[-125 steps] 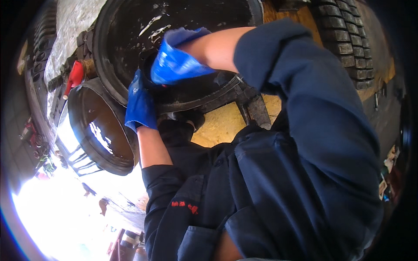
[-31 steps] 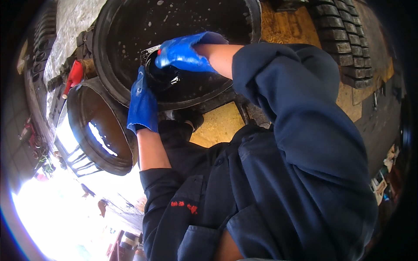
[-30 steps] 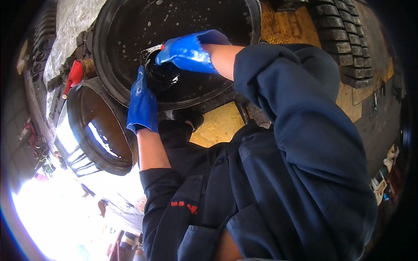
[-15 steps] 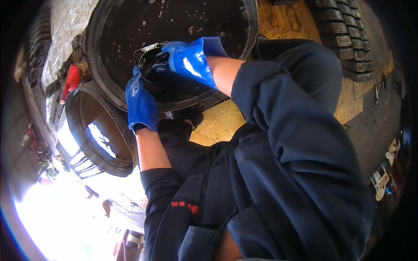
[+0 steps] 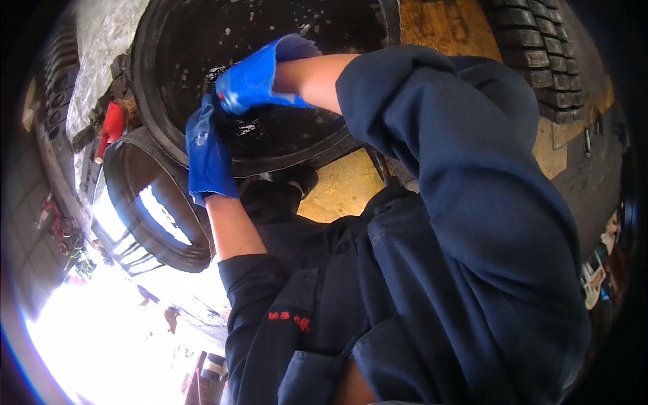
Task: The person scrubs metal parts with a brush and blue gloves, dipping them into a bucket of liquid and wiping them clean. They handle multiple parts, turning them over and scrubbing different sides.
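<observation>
Both my hands wear blue rubber gloves and are over a large dark round basin (image 5: 177,145) with dark, shiny liquid in it. My left hand (image 5: 210,145) is upright at the basin's near left side, its fingers closed near a dark wet thing. My right hand (image 5: 253,79) reaches across from the right, close against the left fingertips, fingers bent down and mostly hidden by the glove. Between the hands, the dark thing is almost entirely covered; its kind cannot be made out. Light spots and wet glints show on the basin's inside.
A smaller round dark tub (image 5: 123,185) stands tilted beside the basin at left. A red-handled tool (image 5: 110,127) lies above it. Blocky dark tread (image 5: 530,50) stands at far right, with brown board (image 5: 445,30) beside it. My knee is right of the basin.
My right hand has moved left and slightly down, closer to my left hand. My left hand shifted slightly left and up. The dark round-edged thing seen between them is now mostly hidden.
</observation>
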Motion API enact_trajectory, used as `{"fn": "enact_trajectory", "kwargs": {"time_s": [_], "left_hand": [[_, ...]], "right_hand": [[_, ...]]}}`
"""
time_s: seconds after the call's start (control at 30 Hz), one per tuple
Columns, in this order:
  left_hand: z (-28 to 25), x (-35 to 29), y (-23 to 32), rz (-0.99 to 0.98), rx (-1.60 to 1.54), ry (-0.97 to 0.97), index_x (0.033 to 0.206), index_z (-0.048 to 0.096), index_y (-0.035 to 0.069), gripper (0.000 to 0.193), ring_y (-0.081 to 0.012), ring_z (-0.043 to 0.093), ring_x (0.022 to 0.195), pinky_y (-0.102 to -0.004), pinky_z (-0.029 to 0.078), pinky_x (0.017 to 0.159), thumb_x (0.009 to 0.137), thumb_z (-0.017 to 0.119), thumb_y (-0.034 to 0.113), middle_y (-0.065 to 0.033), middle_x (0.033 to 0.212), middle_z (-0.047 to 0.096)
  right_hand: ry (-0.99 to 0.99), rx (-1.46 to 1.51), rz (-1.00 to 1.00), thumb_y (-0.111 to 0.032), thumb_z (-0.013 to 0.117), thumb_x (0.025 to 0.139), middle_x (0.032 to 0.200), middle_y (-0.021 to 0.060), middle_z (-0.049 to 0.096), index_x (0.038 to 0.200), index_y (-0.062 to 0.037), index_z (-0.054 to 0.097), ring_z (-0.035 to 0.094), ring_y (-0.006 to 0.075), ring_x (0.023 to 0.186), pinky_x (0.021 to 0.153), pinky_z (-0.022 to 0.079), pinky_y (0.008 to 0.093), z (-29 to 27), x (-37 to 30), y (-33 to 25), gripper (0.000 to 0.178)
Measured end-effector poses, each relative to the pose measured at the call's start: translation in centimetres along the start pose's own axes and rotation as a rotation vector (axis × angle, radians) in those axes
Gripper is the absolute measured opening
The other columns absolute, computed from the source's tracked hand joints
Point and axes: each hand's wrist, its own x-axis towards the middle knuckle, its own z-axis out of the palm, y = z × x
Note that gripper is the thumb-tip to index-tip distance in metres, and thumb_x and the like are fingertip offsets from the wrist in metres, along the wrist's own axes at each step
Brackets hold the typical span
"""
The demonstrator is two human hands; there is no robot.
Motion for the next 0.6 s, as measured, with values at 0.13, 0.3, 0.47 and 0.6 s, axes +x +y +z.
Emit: {"fn": "enact_trajectory", "kwargs": {"time_s": [0.13, 0.3, 0.47, 0.6], "left_hand": [[2.1, -2.3, 3.1, -0.043, -0.009, -0.024, 0.136, 0.066, -0.007, 0.047, -0.0199, 0.064, 0.11, -0.0327, 0.049, 0.1, 0.108, 0.057, 0.03, -0.0136, 0.125, 0.071], [1.9, -2.8, 3.6, 0.161, 0.35, 0.043, 0.13, 0.069, -0.007, 0.046, -0.018, 0.065, 0.107, -0.0323, 0.049, 0.098, 0.11, 0.055, 0.033, -0.012, 0.12, 0.073], [2.8, -3.2, 4.1, 0.037, 0.219, 0.016, 0.125, 0.071, -0.007, 0.047, -0.0171, 0.066, 0.102, -0.0328, 0.05, 0.095, 0.111, 0.055, 0.034, -0.0108, 0.114, 0.074], [1.8, -2.1, 3.2, -0.007, 0.167, 0.015, 0.125, 0.071, -0.007, 0.046, -0.0175, 0.066, 0.1, -0.0332, 0.051, 0.093, 0.11, 0.056, 0.034, -0.012, 0.112, 0.075]], "right_hand": [[-0.204, -0.158, 0.067, -0.033, 0.067, 0.092, 0.118, 0.0182, 0.076, 0.122, -0.0094, 0.076, 0.071, 0.0363, 0.106, 0.092, 0.054, 0.0457, 4.0, 3.4, 1.5, 0.04], [-0.271, -0.381, -0.413, -0.029, 0.067, 0.093, 0.109, 0.0188, 0.076, 0.118, -0.0077, 0.076, 0.072, 0.0371, 0.1, 0.086, 0.055, 0.0466, 5.2, 4.1, 4.3, 0.033], [-0.314, -0.408, -0.523, -0.025, 0.068, 0.094, 0.099, 0.0193, 0.076, 0.113, -0.0061, 0.075, 0.073, 0.038, 0.094, 0.08, 0.057, 0.0475, 5.1, 4.8, 4.7, 0.027], [-0.196, -0.392, -0.463, -0.024, 0.067, 0.095, 0.095, 0.0193, 0.075, 0.111, -0.0065, 0.075, 0.073, 0.0384, 0.092, 0.079, 0.058, 0.0483, 6.6, 5.1, 4.2, 0.026]]}}
